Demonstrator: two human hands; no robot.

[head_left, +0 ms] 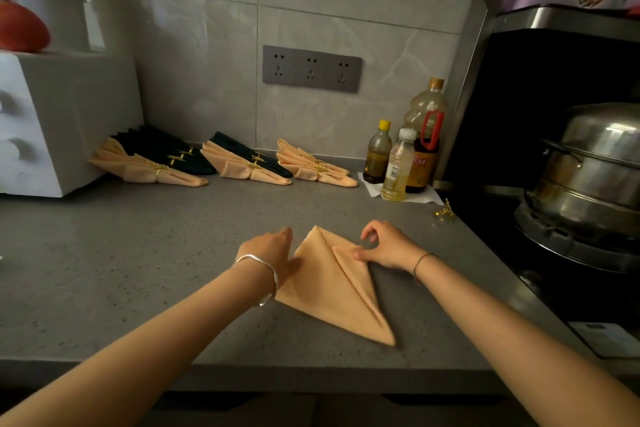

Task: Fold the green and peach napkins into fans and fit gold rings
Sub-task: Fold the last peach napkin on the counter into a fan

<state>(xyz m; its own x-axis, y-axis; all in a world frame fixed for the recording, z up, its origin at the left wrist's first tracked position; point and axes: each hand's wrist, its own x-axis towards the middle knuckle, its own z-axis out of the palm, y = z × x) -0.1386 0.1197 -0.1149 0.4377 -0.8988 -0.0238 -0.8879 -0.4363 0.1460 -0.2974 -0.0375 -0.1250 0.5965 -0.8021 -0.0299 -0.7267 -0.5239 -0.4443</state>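
My left hand [268, 250] lay flat on napkin [329, 291]; right hand [386, 248] pinned the fold by thumb, fingers arched, gripping nothing. I feared that light hold letting the crease spring open.

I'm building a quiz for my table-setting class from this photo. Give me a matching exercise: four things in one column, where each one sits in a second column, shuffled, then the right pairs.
Things
1. peach napkin
2. loose gold ring
3. three bottles
4. steel pot

Places
A. on the stove
B. on white paper by the wall
C. flat on the counter, touched by the left hand and the right hand
D. alone near the counter's right edge

Pairs: 1-C, 2-D, 3-B, 4-A
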